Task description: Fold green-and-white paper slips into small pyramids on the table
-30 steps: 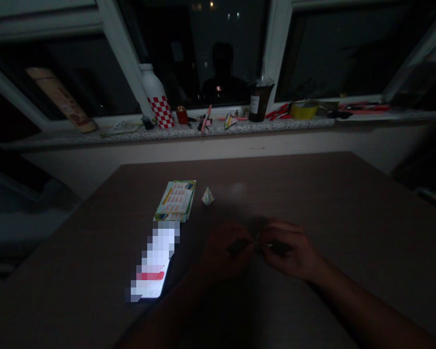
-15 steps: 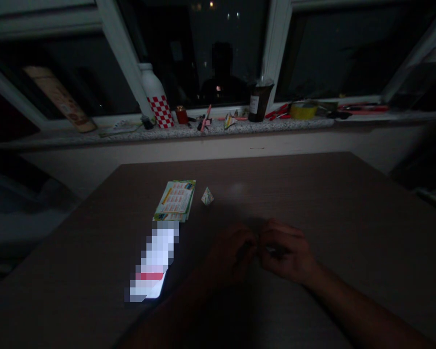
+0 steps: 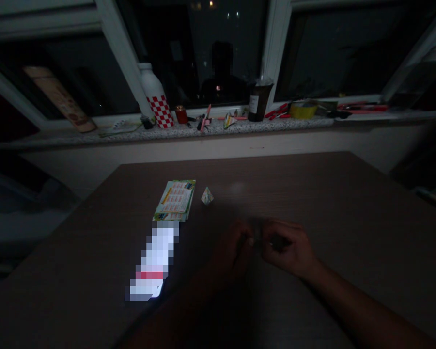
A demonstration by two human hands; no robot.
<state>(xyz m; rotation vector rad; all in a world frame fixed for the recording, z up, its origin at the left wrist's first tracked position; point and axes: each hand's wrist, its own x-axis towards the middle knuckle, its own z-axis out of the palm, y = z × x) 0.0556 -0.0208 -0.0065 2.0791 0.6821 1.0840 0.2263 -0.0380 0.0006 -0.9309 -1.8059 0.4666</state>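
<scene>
In the dim light over the table, my left hand [image 3: 234,245] and my right hand [image 3: 288,245] are close together with fingers curled. Between their fingertips is a small dark-looking piece [image 3: 257,232], possibly paper, too dim to name; both hands appear to pinch it. Beyond my left hand, a small folded paper pyramid [image 3: 207,196] with printed colours stands on the table. To its left lies a stack of printed paper cards [image 3: 176,198]. A lit phone [image 3: 156,261], its screen blurred out, lies just nearer than the stack.
The brown table [image 3: 294,179] reaches to the wall under a window. On the stone sill [image 3: 199,132] stand a white bottle with red checks [image 3: 156,97], a tan tumbler [image 3: 60,99], a small red jar [image 3: 181,115], a dark cup [image 3: 258,102] and yellow tape [image 3: 303,110].
My hands have shifted slightly, with a little more of a gap between them and the small piece showing in it. The phone, cards and paper pyramid stay where they were.
</scene>
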